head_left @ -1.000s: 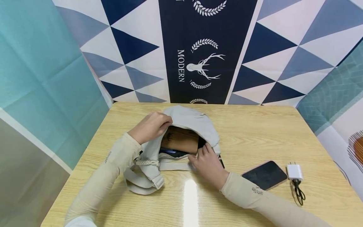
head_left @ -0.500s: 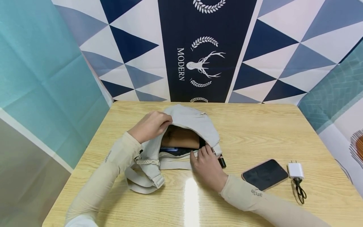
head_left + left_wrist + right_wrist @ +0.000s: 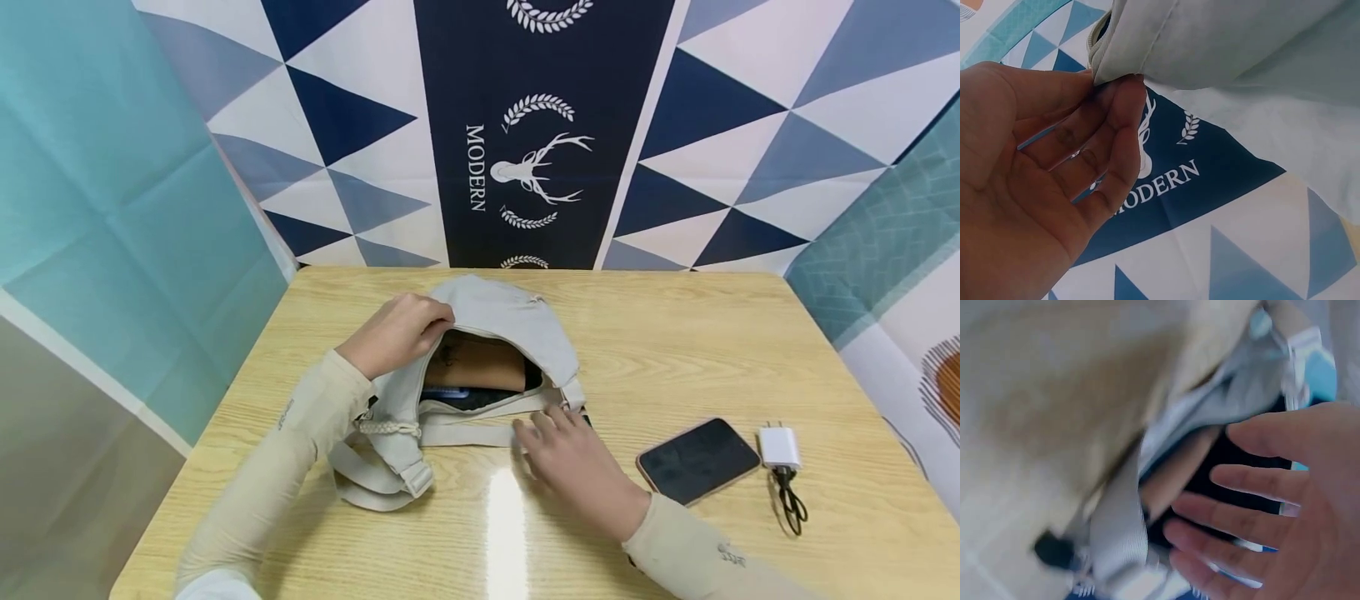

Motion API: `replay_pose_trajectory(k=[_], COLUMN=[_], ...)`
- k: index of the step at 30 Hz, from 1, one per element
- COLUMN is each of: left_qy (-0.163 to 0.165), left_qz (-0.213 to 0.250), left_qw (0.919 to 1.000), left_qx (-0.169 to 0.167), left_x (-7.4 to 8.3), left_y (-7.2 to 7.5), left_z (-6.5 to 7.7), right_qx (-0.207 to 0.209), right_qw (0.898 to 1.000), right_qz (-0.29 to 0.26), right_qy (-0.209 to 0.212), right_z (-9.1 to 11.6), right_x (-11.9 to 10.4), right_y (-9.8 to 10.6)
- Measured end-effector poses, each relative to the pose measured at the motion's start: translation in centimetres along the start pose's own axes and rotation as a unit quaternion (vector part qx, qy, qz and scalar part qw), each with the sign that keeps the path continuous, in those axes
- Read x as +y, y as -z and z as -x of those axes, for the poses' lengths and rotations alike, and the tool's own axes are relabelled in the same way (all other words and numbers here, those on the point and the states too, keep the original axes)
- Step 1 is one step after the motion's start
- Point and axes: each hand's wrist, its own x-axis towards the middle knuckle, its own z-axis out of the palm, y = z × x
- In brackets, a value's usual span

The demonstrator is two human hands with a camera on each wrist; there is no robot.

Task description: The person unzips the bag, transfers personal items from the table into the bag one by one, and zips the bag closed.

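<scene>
A light grey fabric bag [image 3: 502, 304] lies with its zipped mouth gaping toward me. My left hand [image 3: 401, 333] pinches the upper edge of that opening; the left wrist view shows thumb and fingertips on the zip-side cloth [image 3: 1147, 50]. Inside sit a flat brown item [image 3: 483, 365] with a dark print and a small bluish thing [image 3: 447, 392], partly hidden. My right hand [image 3: 573, 458] is at the bag's lower right corner, by the strap. In the blurred right wrist view its fingers [image 3: 1235, 519] are spread and hold nothing.
To the right lie a black-screened phone [image 3: 699, 461] and a white charger plug [image 3: 780, 447] with a bundled black cable [image 3: 792, 504]. A loose strap loop [image 3: 375, 492] lies left of the bag. Patterned cloth [image 3: 540, 167] hangs behind the wooden table [image 3: 420, 550].
My right hand has let go of the lower right edge of the bag's mouth and drawn back toward me and right. My left hand keeps its pinch.
</scene>
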Motion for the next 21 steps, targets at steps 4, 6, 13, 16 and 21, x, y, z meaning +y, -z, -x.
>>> replay_pose_trajectory(k=[4,6,13,16,21], left_qy=[0.006,0.007,0.032,0.033,0.032], left_qz=[0.014,0.021,0.052,0.055,0.038], left_qw=[0.9998,0.9996,0.9978,0.9974,0.9972], left_qx=[0.013,0.017,0.023,0.031,0.056], left_x=[-0.3,-0.4,-0.5,-0.5,-0.4], left_y=[-0.3,-0.5,-1.0,-1.2,-1.2], left_z=[0.0,0.1,0.9,1.0,0.8], right_qx=[0.021,0.000,-0.085,-0.103,-0.108], right_qw=[0.998,0.994,0.978,0.974,0.972], right_qz=[0.002,0.011,0.012,0.001,-0.015], right_qy=[-0.063,-0.106,-0.189,-0.199,-0.207], right_z=[0.4,0.9,2.2,2.4,2.9], right_x=[1.8,2.5,4.0,4.4,4.9], right_y=[0.9,1.2,0.6,0.0,0.0])
